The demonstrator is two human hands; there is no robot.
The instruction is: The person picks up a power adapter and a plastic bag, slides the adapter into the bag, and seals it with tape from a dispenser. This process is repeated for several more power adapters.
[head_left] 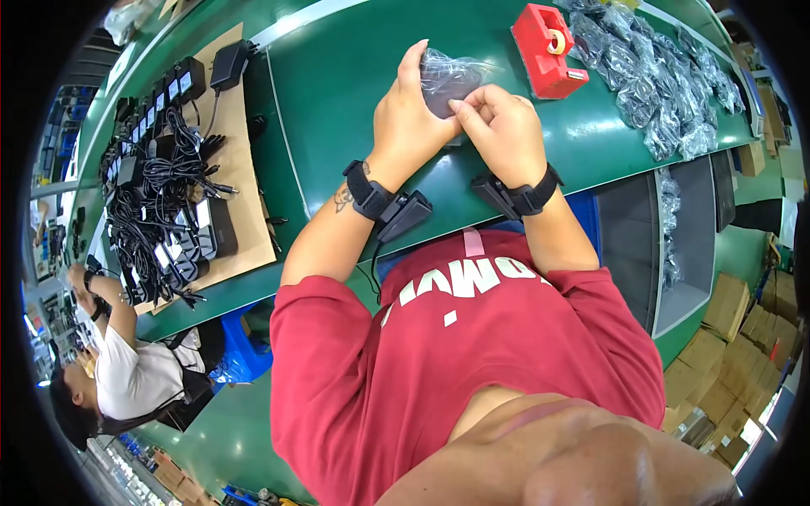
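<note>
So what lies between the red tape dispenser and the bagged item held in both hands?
In the head view, only bare green table lies between the red tape dispenser and the bagged item that the left hand and right hand hold.

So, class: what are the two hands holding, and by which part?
A bagged black adapter: left hand cups its left side, right hand pinches the lower bag edge.

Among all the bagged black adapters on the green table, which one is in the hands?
The bagged adapter held by both hands, left hand and right hand; the other bags lie piled beyond the red tape dispenser.
</note>
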